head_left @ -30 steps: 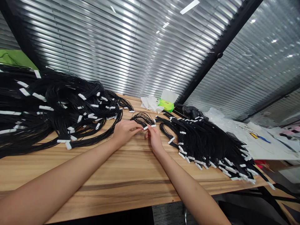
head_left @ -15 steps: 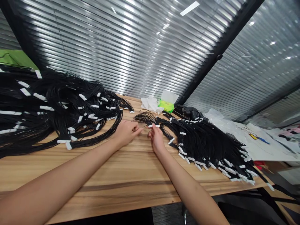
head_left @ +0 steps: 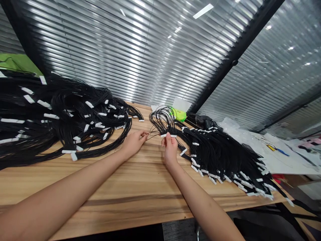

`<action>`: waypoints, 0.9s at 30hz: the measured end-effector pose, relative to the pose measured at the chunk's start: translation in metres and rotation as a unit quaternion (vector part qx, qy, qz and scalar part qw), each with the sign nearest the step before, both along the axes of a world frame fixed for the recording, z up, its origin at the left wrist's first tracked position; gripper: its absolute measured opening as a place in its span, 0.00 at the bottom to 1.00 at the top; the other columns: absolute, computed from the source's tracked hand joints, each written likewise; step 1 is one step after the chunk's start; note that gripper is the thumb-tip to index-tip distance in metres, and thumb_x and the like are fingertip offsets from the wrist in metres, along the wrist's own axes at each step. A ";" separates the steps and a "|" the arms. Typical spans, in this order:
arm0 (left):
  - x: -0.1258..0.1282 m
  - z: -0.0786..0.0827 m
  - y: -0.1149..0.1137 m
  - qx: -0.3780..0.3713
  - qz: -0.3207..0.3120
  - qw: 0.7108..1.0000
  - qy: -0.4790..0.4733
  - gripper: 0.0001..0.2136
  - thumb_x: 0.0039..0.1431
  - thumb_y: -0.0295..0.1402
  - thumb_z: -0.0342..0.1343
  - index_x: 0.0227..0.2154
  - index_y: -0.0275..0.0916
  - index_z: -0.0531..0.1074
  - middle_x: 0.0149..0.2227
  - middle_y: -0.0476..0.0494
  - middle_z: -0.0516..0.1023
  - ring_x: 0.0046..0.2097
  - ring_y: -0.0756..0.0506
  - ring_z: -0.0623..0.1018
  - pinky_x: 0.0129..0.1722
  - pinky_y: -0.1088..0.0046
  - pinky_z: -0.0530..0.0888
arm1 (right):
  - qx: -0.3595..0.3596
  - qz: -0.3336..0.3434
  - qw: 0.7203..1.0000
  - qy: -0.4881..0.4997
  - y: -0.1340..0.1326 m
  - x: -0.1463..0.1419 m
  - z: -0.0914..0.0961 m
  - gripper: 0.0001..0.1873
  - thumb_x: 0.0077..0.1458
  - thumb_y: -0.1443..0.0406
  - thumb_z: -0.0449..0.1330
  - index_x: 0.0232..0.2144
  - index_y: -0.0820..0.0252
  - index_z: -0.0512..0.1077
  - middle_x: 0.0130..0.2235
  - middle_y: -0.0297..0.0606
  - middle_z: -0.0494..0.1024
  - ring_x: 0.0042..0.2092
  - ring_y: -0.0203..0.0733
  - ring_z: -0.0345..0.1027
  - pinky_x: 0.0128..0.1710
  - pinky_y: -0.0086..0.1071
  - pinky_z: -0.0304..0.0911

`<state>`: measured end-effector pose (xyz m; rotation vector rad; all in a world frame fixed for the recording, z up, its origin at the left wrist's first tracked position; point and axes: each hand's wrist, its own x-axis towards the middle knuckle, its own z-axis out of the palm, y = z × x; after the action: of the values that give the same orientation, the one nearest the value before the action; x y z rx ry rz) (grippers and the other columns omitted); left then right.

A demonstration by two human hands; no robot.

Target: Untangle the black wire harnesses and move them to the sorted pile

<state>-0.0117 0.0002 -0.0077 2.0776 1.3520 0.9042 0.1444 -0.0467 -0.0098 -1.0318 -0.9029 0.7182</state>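
Between the thumb and fingers of my right hand [head_left: 171, 150] is a white connector [head_left: 172, 135] with many thin black wires [head_left: 162, 117] fanning up from it and looping over. To its left, my left hand [head_left: 134, 142] pinches the ends of a few thin black wires [head_left: 151, 133] that stray out of this bundle. Beside my left hand lies a big heap of black wire bundles [head_left: 60, 107] with white connectors. A second pile of wire bundles [head_left: 220, 152] spreads to the right of my right hand, its white connectors mostly along the near edge.
Both piles lie on a wood-grain table [head_left: 120, 197]. A green tissue pack [head_left: 179, 114] stands behind the held bundle, near a wall of slatted blinds [head_left: 112, 43]. Farther right, a white table [head_left: 265, 157] carries clear plastic and a yellow-and-blue tool [head_left: 278, 150].
The held connector has turned to face me more squarely, and its wires now rise in a taller, wider fan. My left hand has shifted slightly, with thin wires now visible at its fingertips.
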 end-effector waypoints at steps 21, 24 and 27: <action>0.007 -0.020 0.016 -0.097 -0.101 0.953 -0.267 0.06 0.53 0.32 0.50 0.26 0.36 0.71 0.23 0.47 0.74 0.23 0.49 0.72 0.23 0.74 0.70 | -0.019 0.323 0.931 0.169 -0.018 -0.015 0.017 0.11 0.50 0.56 0.63 0.32 0.56 0.75 0.33 0.38 0.79 0.38 0.44 0.71 0.36 0.38 0.68; 0.008 -0.019 0.011 -0.116 -0.139 0.955 -0.234 0.06 0.51 0.30 0.51 0.23 0.36 0.70 0.22 0.48 0.73 0.22 0.51 0.70 0.21 0.76 0.68 | -0.013 0.338 0.923 0.183 -0.018 -0.013 0.019 0.11 0.50 0.56 0.64 0.31 0.57 0.76 0.30 0.36 0.79 0.36 0.44 0.71 0.36 0.38 0.68; 0.010 -0.016 0.008 -0.149 -0.190 0.937 -0.251 0.07 0.53 0.34 0.52 0.28 0.35 0.70 0.22 0.50 0.72 0.19 0.53 0.67 0.19 0.79 0.66 | -0.020 0.342 0.915 0.213 -0.017 -0.010 0.020 0.11 0.49 0.57 0.64 0.31 0.58 0.76 0.29 0.35 0.78 0.34 0.42 0.70 0.36 0.36 0.67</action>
<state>-0.0017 0.0083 -0.0235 1.6399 0.7326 0.9090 0.1346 -0.0633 0.0104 -0.5333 -0.8582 1.4927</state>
